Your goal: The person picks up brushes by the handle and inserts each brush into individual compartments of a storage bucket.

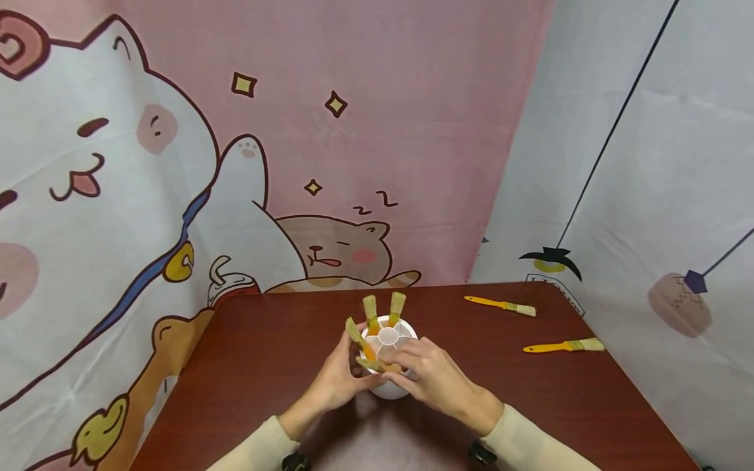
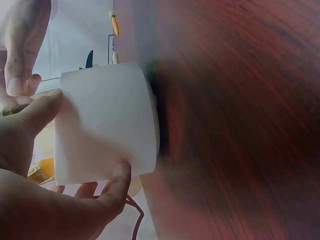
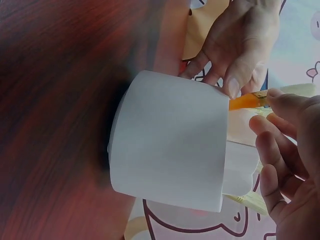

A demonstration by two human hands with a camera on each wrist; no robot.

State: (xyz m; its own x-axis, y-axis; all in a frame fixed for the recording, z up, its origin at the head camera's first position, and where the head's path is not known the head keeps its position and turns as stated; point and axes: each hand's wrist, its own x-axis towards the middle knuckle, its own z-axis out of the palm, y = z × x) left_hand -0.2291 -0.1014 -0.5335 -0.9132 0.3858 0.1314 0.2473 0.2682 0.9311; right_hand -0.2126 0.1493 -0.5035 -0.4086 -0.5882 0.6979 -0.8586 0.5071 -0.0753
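Note:
A white round organizer (image 1: 390, 391) with divided compartments stands on the table, its plain outer wall facing both wrist views. My left hand (image 1: 337, 378) grips its left side, thumb near the rim and fingers around the wall. Between the thumb and fingers of my right hand (image 1: 434, 376) is a paintbrush (image 3: 246, 101), bristles outward, its orange handle partly inside a near compartment. Three other paintbrushes (image 1: 370, 307) stand bristles up in the left and back compartments. The right fingers hide part of the organizer's right side in the head view.
Two yellow-handled paintbrushes (image 1: 501, 304) lie apart at the right of the dark red-brown table (image 1: 265, 366), bristles pointing right. A cartoon-printed cloth (image 1: 412, 131) hangs behind the table's back edge. Black wrist devices (image 1: 483, 453) sit at both sleeves.

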